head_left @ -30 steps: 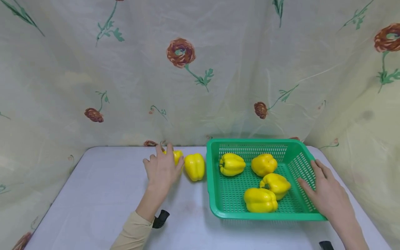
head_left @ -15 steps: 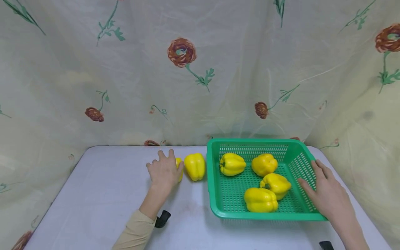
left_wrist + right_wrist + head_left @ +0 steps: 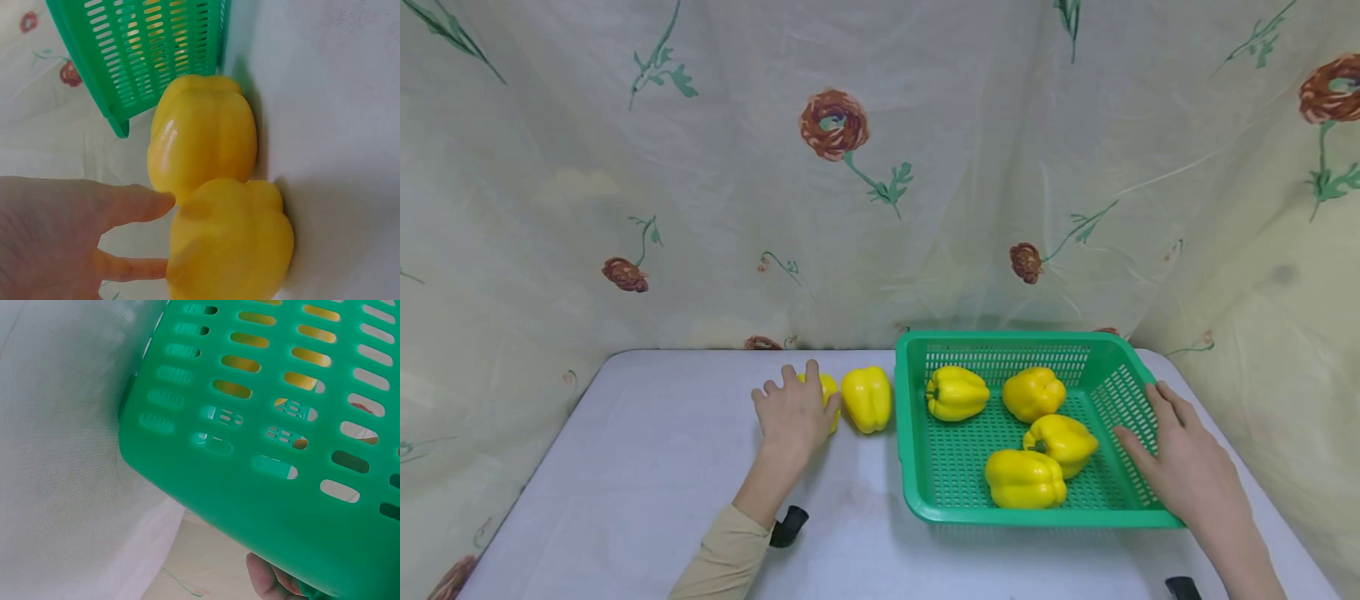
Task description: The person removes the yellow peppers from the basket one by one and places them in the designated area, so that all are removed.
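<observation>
My left hand (image 3: 793, 412) is over a yellow bell pepper (image 3: 827, 396), its fingers fairly straight and spread. In the left wrist view, the thumb and a finger of that hand touch or nearly touch this pepper (image 3: 231, 244). A second yellow pepper (image 3: 867, 400) sits just to its right, close against it in the left wrist view. To the right stands a green plastic basket (image 3: 1048, 518) with several yellow peppers (image 3: 1026, 480) inside. My right hand (image 3: 1195, 467) holds the basket's right rim, thumb over the inner side. Bent fingertips (image 3: 265, 575) show at the rim in the right wrist view.
A white-covered table (image 3: 625, 475) lies under everything. Behind it hangs a pale curtain (image 3: 925, 250) with brown flowers, and it also runs along both sides. Black straps (image 3: 788, 527) show at both wrists.
My left hand has moved slightly right and toward me, and its fingers have shifted over the left pepper. The right hand, basket and other peppers stay in place.
</observation>
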Tool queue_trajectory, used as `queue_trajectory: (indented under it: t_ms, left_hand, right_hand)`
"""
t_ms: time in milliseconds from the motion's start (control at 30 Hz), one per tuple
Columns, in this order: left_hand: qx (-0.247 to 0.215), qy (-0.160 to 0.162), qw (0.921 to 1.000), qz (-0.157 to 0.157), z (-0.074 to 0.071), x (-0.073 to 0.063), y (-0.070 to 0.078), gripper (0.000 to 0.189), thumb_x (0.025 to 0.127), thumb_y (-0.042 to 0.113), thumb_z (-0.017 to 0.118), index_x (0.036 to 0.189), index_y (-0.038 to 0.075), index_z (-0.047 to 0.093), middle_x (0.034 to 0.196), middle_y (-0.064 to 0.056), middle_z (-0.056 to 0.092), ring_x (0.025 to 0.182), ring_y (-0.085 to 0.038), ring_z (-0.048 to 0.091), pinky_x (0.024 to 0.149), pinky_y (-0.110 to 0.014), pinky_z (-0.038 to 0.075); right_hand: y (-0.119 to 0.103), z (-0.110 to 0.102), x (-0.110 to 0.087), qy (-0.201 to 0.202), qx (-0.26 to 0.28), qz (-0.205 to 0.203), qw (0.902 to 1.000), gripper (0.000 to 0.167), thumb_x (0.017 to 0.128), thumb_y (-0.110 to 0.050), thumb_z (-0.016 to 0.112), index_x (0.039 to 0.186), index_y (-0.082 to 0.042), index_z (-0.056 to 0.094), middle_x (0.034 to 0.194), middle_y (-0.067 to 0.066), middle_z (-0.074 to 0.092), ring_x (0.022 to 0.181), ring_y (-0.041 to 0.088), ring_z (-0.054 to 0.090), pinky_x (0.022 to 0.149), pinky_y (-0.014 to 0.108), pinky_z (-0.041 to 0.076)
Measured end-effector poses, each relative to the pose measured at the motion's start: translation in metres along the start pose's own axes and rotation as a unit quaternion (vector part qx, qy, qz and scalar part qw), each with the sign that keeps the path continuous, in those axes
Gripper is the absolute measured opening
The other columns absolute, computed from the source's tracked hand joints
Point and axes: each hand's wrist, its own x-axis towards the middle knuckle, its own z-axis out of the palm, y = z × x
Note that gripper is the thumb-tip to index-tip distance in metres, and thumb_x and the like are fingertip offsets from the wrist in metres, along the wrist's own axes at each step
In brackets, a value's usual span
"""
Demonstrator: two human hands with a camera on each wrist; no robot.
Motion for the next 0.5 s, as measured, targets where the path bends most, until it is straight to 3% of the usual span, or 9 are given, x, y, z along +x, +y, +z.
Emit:
queue_trajectory:
  t_ms: [333, 500]
  left_hand:
    - [0.021, -0.053, 0.9982, 0.019, -0.0042, -0.0037, -0.0004, 0.084, 0.093, 0.046, 0.082, 0.158, 0.007, 0.046, 0.145, -0.030, 0.058, 0.117, -0.055, 0.065, 0.112, -0.068, 0.047]
    - [0.035, -0.047, 0.9976, 0.037, -0.0049, -0.0056, 0.0008, 0.081, 0.090, 0.037, 0.084, 0.156, 0.008, 0.047, 0.138, -0.029, 0.062, 0.111, -0.054, 0.067, 0.106, -0.067, 0.050]
  right_hand:
    - [0.0006, 0.0003, 0.0001, 0.003, 0.000, -0.003, 1.0000, 0.082, 0.108, -0.039, 0.063, 0.161, 0.015, 0.029, 0.162, 0.044, 0.033, 0.130, 0.070, 0.045, 0.097, 0.084, 0.044]
    - [0.0006, 0.0008, 0.0003, 0.003, 0.001, -0.005, 1.0000, 0.082, 0.108, -0.038, 0.063, 0.161, 0.015, 0.029, 0.162, 0.044, 0.033, 0.131, 0.070, 0.045, 0.097, 0.084, 0.044]
